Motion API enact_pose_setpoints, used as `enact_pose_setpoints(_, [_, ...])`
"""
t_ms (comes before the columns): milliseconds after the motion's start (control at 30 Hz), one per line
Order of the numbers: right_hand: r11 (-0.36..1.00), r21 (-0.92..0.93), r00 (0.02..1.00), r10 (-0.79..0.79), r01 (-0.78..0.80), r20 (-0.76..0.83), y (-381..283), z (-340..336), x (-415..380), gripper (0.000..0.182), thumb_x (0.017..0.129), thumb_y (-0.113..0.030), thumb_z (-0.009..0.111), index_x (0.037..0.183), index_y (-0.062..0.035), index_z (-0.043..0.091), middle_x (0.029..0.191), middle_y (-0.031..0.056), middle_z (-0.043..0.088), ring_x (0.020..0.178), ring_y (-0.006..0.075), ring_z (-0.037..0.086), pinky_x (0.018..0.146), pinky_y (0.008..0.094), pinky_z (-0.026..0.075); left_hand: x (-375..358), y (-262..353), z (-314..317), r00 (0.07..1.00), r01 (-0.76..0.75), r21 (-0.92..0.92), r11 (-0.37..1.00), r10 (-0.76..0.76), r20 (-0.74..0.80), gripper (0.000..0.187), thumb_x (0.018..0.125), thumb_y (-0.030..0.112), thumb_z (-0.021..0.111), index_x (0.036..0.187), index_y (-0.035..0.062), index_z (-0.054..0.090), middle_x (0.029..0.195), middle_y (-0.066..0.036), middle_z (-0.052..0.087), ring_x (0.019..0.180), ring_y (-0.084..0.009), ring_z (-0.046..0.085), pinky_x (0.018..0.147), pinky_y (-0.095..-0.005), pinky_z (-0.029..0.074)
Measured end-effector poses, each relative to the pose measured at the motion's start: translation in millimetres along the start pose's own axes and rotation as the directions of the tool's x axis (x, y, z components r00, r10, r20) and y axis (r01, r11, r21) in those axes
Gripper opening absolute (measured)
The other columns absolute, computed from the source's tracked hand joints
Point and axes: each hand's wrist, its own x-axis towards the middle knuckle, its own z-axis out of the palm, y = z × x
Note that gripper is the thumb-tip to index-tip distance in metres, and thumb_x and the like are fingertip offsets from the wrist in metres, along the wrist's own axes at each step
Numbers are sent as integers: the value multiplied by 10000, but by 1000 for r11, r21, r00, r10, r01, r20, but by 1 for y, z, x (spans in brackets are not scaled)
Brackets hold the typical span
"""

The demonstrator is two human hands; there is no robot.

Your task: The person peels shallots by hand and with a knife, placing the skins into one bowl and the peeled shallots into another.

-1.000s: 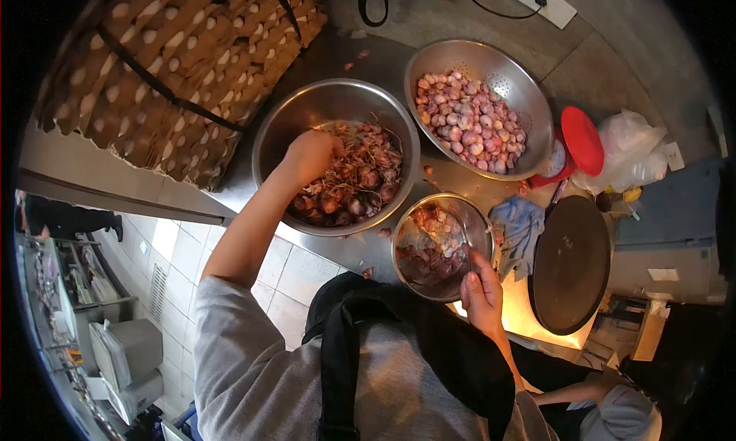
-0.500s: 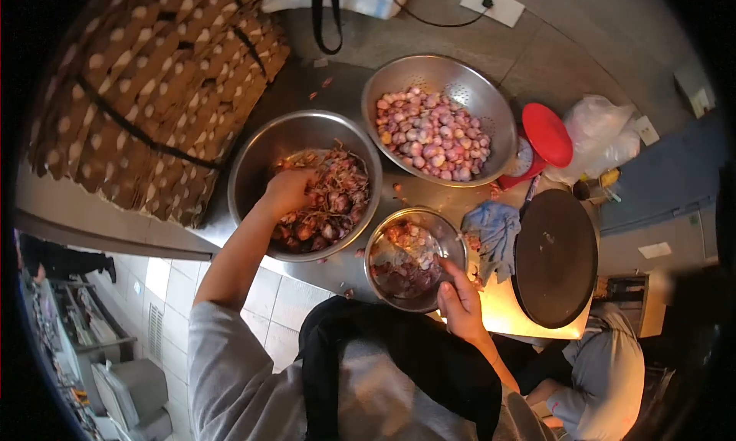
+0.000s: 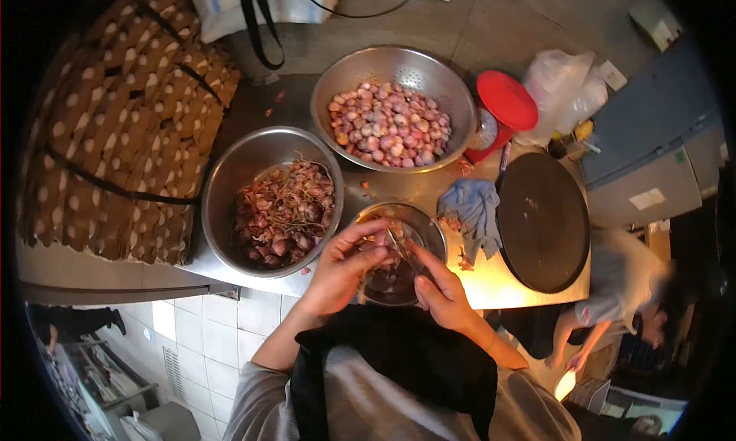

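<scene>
My left hand [image 3: 345, 263] pinches a small shallot [image 3: 381, 239], mostly covered by the fingers. My right hand [image 3: 441, 286] grips a small knife [image 3: 402, 245], its blade against or very near the shallot. Both hands are over a small steel bowl [image 3: 443, 248] with peels and some water or wet scraps in it. To the left, a large steel bowl [image 3: 218, 211] holds unpeeled shallots [image 3: 280, 207] with dry roots and skins. Behind, a steel colander [image 3: 383, 64] is heaped with peeled pinkish shallots [image 3: 395, 123].
Stacked cardboard egg trays [image 3: 115, 134] stand on the left. On the right are a blue cloth [image 3: 471, 211], a round black pan [image 3: 544, 222], a red scale [image 3: 506, 100] and a plastic bag [image 3: 560, 92]. Another person [image 3: 621, 276] bends at the lower right.
My left hand has come out of the large bowl, now with a shallot, and met my right hand over the small bowl. The view has shifted, and the other person's pose differs.
</scene>
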Motion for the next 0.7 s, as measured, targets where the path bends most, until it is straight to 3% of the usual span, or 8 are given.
enact_pose_setpoints(100, [999, -27, 1000, -27, 27, 0, 1, 1, -3, 440, 880, -122, 448, 1283, 7, 328, 1243, 153, 453, 1175, 219, 404, 973, 291, 282, 2, -20, 1, 995, 94, -68, 993, -93, 28, 345, 820, 53, 548, 1159, 25, 486, 1013, -38, 547, 861, -114, 549, 769, -271, 469])
enact_pose_setpoints(267, [946, -257, 980, -200, 197, 17, 11, -3, -7, 419, 880, -143, 451, 1271, -22, 363, 1231, 139, 472, 1088, 250, 504, 894, 286, 383, 1, -22, -1, 1000, -1, -51, 999, 1, -4, 297, 836, 86, 542, 1123, 40, 479, 963, -21, 539, 849, -107, 544, 756, -255, 465])
enact_pose_setpoints(367, [923, -321, 976, -217, 211, 16, 11, -5, -10, 419, 878, -156, 458, 1271, -40, 371, 1214, 131, 488, 1033, 268, 541, 844, 288, 425, 1, -33, -4, 998, -43, -177, 983, 32, -62, 239, 836, 68, 539, 1067, 58, 478, 938, -16, 532, 849, -113, 545, 745, -255, 468])
enact_pose_setpoints(700, [967, -185, 982, -185, 177, -27, 21, -3, -1, 425, 885, -171, 458, 1261, 3, 365, 1205, 161, 485, 1082, 228, 503, 891, 284, 379, 1, -52, 2, 986, -147, 36, 988, 149, -72, 206, 766, -10, 616, 934, 47, 512, 905, -33, 566, 838, -99, 544, 755, -243, 464])
